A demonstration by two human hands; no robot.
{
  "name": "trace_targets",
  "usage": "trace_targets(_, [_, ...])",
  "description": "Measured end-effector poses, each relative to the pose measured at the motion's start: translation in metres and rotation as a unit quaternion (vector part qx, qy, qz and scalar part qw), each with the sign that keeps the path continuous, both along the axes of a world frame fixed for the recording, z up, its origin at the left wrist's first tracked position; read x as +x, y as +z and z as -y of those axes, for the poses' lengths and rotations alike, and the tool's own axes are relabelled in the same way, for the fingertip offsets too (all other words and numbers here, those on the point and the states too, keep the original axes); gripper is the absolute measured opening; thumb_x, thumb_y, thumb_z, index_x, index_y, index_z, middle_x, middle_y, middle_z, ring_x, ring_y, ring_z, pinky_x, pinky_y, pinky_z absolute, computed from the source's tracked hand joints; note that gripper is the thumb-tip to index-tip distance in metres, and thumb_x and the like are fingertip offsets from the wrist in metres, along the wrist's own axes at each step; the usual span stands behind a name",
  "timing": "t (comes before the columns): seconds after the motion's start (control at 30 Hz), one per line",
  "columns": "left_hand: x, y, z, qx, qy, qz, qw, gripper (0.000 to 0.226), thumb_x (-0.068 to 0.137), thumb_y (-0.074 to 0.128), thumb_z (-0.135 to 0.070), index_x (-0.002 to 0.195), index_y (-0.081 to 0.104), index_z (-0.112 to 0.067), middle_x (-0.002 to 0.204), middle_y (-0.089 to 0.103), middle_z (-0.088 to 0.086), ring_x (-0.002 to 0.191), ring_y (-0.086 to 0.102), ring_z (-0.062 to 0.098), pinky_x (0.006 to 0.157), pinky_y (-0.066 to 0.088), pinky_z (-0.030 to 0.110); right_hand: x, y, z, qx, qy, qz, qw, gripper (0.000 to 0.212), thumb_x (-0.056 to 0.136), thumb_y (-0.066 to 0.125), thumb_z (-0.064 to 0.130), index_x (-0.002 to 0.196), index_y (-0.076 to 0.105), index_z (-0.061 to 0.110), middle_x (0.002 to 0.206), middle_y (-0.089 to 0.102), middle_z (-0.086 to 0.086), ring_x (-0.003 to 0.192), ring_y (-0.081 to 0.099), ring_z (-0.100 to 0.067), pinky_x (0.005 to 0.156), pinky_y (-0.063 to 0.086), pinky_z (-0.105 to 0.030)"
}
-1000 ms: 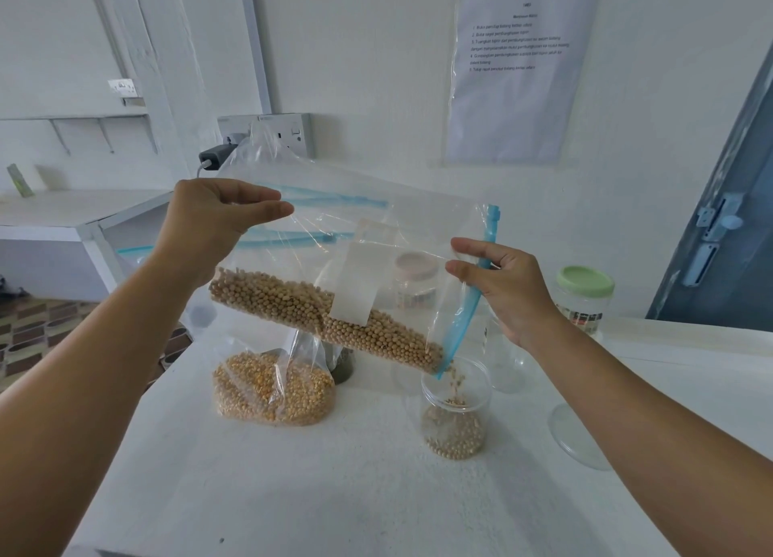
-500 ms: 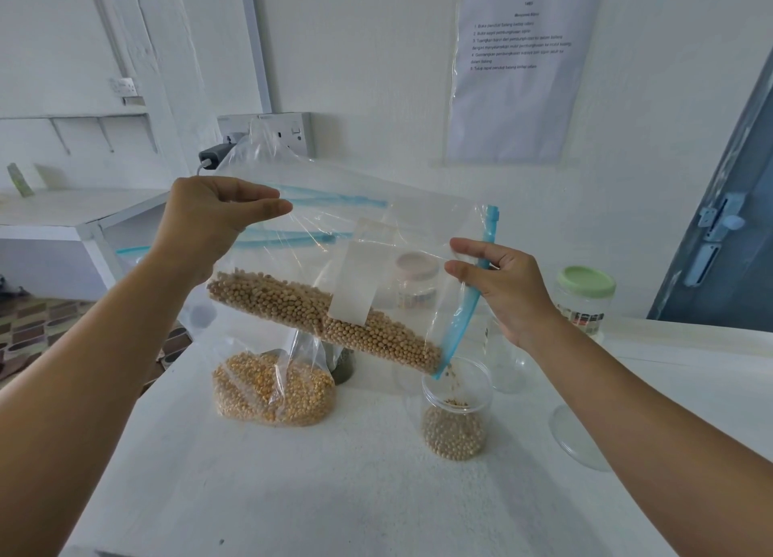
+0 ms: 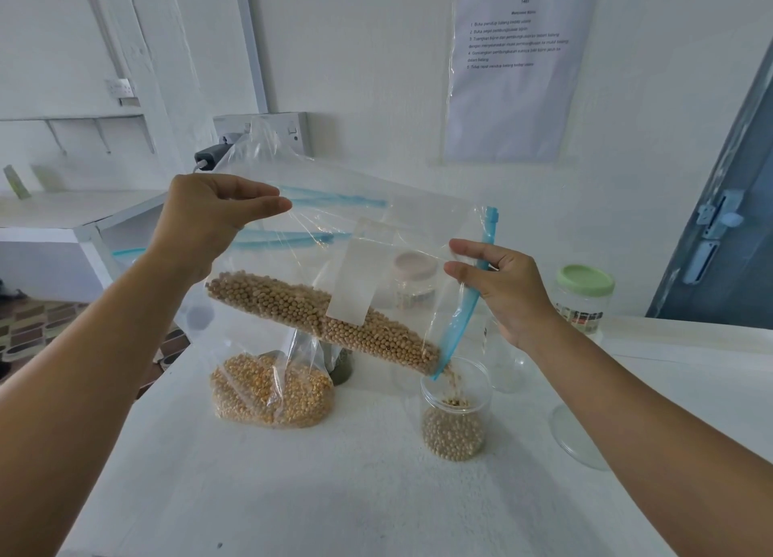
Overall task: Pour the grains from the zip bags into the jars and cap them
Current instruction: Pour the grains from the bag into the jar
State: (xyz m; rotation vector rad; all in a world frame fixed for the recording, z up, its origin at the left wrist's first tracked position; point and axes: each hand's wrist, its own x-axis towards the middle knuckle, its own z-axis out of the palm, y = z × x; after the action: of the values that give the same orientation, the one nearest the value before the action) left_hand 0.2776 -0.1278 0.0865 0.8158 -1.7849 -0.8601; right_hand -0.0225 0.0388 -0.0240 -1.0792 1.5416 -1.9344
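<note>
soybeans (image 3: 326, 322) lay banked along the low edge of the tilted zip bag (image 3: 376, 238), sloping down to its open blue zip mouth (image 3: 460, 326), so that gravity fed them toward one corner. left hand (image 3: 213, 217) pinched the closed bottom end of the bag between thumb and fingers and held it high; that height appeared to set the slope. right hand (image 3: 497, 280) pinched the film beside the zip, thumb and forefinger closed on it, other fingers loosely curled, seemingly to keep the mouth narrow and aimed. lowest corner of the mouth hung just above the open jar (image 3: 454, 414), which stood near the middle of the desk (image 3: 293, 494); beans were falling into it. jar was under half full, uncapped.

second bag of yellow grains (image 3: 272, 393) rested on the desk toward the left edge, untouched, partly behind the held bag. clear lid (image 3: 579, 439) lay flat near the right edge, probably parked within reach for capping. jar with green cap (image 3: 583, 301) stood toward the far right corner; another capped jar (image 3: 414, 280) showed through the film, farther back.

judgement: pour of first bag under way, most beans not yet out.
</note>
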Motion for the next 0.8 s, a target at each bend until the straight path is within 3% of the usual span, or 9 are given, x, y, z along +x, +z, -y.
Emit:
trace_targets(0.57, [-0.0025,0.0022,-0.0009,0.0,-0.009,-0.001,1.0,0.027,0.069,0.089,-0.033,0.091,0.081,-0.02,0.088,0.079,-0.014,0.082,0.071,-0.005,0.078,0.048,0.019,-0.0014,-0.0028,0.0003,0.0,0.002,0.004,1.0,0.03,0.081,0.088,0.017,0.108,0.082,0.028,0.119,0.074,0.01,0.102,0.068,-0.007,0.084,0.053,-0.017])
trace_targets(0.8, [-0.0045,0.0038,-0.0002,-0.008,-0.007,0.006,1.0,0.02,0.075,0.089,-0.03,0.091,0.081,-0.021,0.087,0.079,-0.013,0.083,0.071,-0.004,0.08,0.048,0.019,-0.0026,-0.0018,-0.0014,-0.006,0.004,0.012,1.0,0.031,0.08,0.088,0.016,0.109,0.082,0.027,0.118,0.074,0.012,0.102,0.068,-0.007,0.087,0.054,-0.018])
